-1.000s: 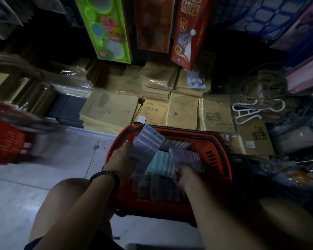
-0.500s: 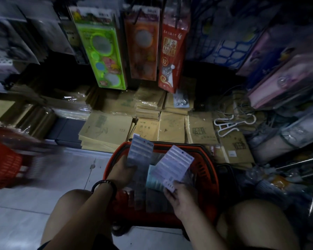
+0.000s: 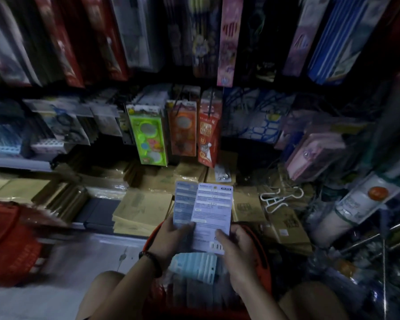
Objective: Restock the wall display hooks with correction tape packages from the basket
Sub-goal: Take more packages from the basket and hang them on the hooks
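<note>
Gripping two correction tape packages (image 3: 211, 211) upright — barcode end down — left hand (image 3: 171, 236) and right hand (image 3: 238, 250), fingers curled.

Left grip (image 3: 171, 236) and right grip (image 3: 238, 248), side by side, thumbs pinching packages (image 3: 211, 211)

Both forearms are bare right down to the left hand (image 3: 171, 236) and the right hand (image 3: 238, 248). A dark, narrow band bracelet (image 3: 151, 259) circles the left wrist (beaded or braided, the dim light won't let me say). The left knee (image 3: 106, 287) and right knee (image 3: 310, 299) are bare too.
</note>
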`<state>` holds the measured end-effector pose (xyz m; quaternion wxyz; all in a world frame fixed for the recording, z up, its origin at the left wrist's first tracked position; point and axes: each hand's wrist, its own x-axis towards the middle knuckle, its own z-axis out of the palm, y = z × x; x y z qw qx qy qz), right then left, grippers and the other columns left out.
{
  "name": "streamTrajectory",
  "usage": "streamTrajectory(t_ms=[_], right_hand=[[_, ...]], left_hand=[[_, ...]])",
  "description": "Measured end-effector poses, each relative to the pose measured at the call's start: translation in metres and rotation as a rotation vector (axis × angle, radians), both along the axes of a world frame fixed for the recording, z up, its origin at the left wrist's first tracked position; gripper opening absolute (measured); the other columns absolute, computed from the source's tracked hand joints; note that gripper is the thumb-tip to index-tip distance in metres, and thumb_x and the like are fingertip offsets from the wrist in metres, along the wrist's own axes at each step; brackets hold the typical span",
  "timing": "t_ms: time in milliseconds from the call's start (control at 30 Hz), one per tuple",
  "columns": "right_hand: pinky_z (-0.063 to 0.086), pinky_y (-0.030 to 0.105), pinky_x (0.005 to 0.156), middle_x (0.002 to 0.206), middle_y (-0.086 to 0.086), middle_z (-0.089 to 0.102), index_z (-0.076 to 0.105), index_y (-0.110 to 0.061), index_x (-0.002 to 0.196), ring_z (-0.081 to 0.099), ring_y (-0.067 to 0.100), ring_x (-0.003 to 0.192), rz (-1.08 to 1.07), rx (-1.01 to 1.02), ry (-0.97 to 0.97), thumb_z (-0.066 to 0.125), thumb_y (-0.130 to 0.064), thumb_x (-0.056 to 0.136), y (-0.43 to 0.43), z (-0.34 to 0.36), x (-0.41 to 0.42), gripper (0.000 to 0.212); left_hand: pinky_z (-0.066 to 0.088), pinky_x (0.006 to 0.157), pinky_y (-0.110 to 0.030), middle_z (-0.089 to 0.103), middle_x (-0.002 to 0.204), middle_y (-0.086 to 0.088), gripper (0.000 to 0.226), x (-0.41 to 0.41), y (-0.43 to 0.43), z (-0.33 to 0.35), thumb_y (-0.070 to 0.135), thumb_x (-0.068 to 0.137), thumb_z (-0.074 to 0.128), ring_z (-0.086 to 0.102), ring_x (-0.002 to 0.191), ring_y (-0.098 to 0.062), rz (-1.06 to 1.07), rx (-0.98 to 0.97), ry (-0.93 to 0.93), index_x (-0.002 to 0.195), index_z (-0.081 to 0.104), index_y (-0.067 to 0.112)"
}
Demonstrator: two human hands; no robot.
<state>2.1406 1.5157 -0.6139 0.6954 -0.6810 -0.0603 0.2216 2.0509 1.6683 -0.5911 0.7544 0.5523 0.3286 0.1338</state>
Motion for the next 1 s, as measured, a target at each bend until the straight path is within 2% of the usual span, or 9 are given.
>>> streamTrajectory(t_ms=[133, 233, 300, 400, 467, 567, 667, 867, 1000], right_hand=[[0.044, 0.035, 0.065, 0.070, -0.003, 0.062, 0.056, -0.016, 0.079, 0.054, 0.012, 0.065, -0.077, -0.010, -0.336, 0.076, -0.022, 0.084, -0.002, 0.048, 0.015, 0.021], [0.039, 0.015, 0.058, 0.068, -0.004, 0.058, 0.053, -0.021, 0.075, 0.056, 0.008, 0.065, -0.058, -0.155, -0.626, 0.077, -0.015, 0.088, -0.003, 0.092, 0.020, 0.029], [0.041, 0.011, 0.061, 0.075, -0.010, 0.063, 0.056, -0.026, 0.077, 0.061, 0.004, 0.072, 0.038, -0.177, -0.714, 0.079, -0.023, 0.088, 0.000, 0.113, 0.020, 0.025], [0.056, 0.026, 0.082, 0.107, -0.018, 0.069, 0.065, -0.037, 0.102, 0.067, 0.001, 0.097, 0.134, -0.129, -0.738, 0.070, -0.041, 0.090, 0.001, 0.136, 0.026, 0.014], [0.058, 0.035, 0.088, 0.122, -0.021, 0.063, 0.058, -0.043, 0.123, 0.064, 0.001, 0.110, 0.135, -0.113, -0.765, 0.070, -0.034, 0.092, -0.002, 0.150, 0.039, 0.034], [0.056, 0.029, 0.098, 0.132, -0.027, 0.048, 0.055, -0.035, 0.143, 0.054, -0.002, 0.124, 0.119, -0.138, -0.846, 0.078, -0.032, 0.088, -0.010, 0.186, 0.061, 0.060], [0.053, 0.029, 0.104, 0.134, -0.031, 0.048, 0.053, -0.031, 0.149, 0.053, -0.003, 0.127, 0.147, -0.160, -0.866, 0.077, -0.052, 0.077, -0.015, 0.225, 0.079, 0.079], [0.052, 0.032, 0.107, 0.140, -0.020, 0.054, 0.046, -0.042, 0.153, 0.053, 0.001, 0.128, 0.113, -0.175, -0.929, 0.079, -0.051, 0.082, -0.035, 0.287, 0.116, 0.078], [0.053, 0.029, 0.101, 0.130, -0.021, 0.057, 0.051, -0.041, 0.149, 0.057, -0.001, 0.120, -0.020, -0.168, -1.011, 0.081, -0.043, 0.079, -0.050, 0.329, 0.140, 0.075]], left_hand=[[0.065, 0.070, -0.044, 0.078, 0.118, -0.017, 0.026, 0.012, -0.010, 0.035, 0.006, 0.101, 0.066, 0.079, 0.097, -0.032, 0.035, 0.027, -0.087, 0.127, 0.064, 0.011], [0.064, 0.083, -0.053, 0.079, 0.119, -0.013, 0.033, 0.025, -0.023, 0.078, 0.026, 0.107, 0.057, 0.077, 0.104, -0.035, -0.006, 0.037, -0.143, 0.136, 0.059, 0.012], [0.063, 0.084, -0.046, 0.079, 0.118, -0.014, 0.037, 0.034, -0.029, 0.104, 0.039, 0.108, 0.049, 0.078, 0.103, -0.029, -0.041, 0.038, -0.152, 0.133, 0.062, 0.015], [0.061, 0.089, -0.047, 0.073, 0.128, -0.021, 0.059, 0.046, -0.033, 0.140, 0.061, 0.103, 0.039, 0.075, 0.111, -0.032, -0.063, 0.018, -0.158, 0.135, 0.063, 0.017], [0.051, 0.108, -0.062, 0.071, 0.133, -0.020, 0.078, 0.054, -0.031, 0.156, 0.073, 0.095, 0.037, 0.069, 0.123, -0.040, -0.071, -0.069, -0.185, 0.142, 0.060, 0.016], [0.055, 0.102, -0.062, 0.074, 0.130, -0.017, 0.069, 0.063, -0.031, 0.188, 0.069, 0.101, 0.033, 0.072, 0.119, -0.039, -0.075, -0.093, -0.218, 0.140, 0.062, 0.021], [0.052, 0.104, -0.057, 0.072, 0.133, -0.016, 0.065, 0.076, -0.031, 0.220, 0.066, 0.098, 0.041, 0.070, 0.122, -0.038, -0.132, -0.117, -0.269, 0.139, 0.066, 0.022], [0.046, 0.113, -0.060, 0.074, 0.129, -0.018, 0.046, 0.098, -0.038, 0.297, 0.050, 0.103, 0.049, 0.071, 0.121, -0.038, -0.294, -0.024, -0.360, 0.121, 0.080, 0.020], [0.047, 0.112, -0.065, 0.071, 0.133, -0.020, 0.054, 0.122, -0.043, 0.336, 0.050, 0.090, 0.073, 0.069, 0.123, -0.041, -0.373, 0.131, -0.452, 0.133, 0.071, 0.017]])
